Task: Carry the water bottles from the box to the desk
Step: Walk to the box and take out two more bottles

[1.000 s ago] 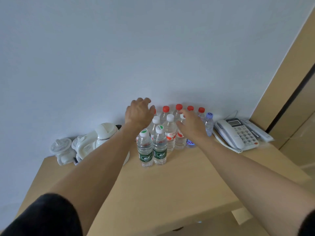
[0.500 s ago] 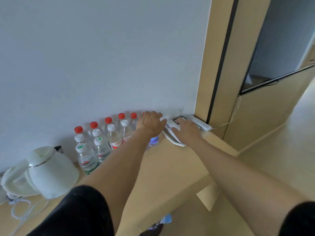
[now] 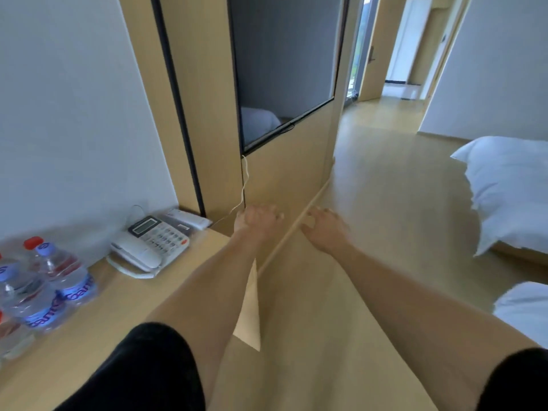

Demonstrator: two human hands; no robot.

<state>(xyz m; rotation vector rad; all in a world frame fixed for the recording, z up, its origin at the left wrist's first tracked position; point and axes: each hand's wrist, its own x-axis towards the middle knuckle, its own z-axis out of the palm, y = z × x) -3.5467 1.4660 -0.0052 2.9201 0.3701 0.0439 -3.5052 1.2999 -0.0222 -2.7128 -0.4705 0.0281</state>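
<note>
Reaching forward, your two bare arms stretch out from black short sleeves (image 3: 142,366) at the bottom of the view. Your left hand (image 3: 256,219) is out past the right end of the worktop (image 3: 103,315), held in the air in front of the wooden wall panel (image 3: 284,179), its fingers loosely bent and holding nothing. Your right hand (image 3: 326,229) is beside it, a little apart, palm down over the floor (image 3: 385,203) with the fingers spread and relaxed, also holding nothing.

The water bottles (image 3: 38,292) stand on the worktop at the far left edge of the view, well apart from both hands. They are blurred; some show blue labels and pale blue caps, and at least one has a red cap. The box cannot be seen.

Beyond the bottles, a white desk phone (image 3: 151,244) sits on the worktop near the wall, with a white remote-like object (image 3: 189,218) just behind it. A thin white cable (image 3: 243,191) hangs down the panel toward the worktop corner. Above it a dark screen (image 3: 281,63) is set into the panel. On the right lies a bed with white bedding (image 3: 510,191), and farther off the floor runs to a bright doorway (image 3: 403,51).
</note>
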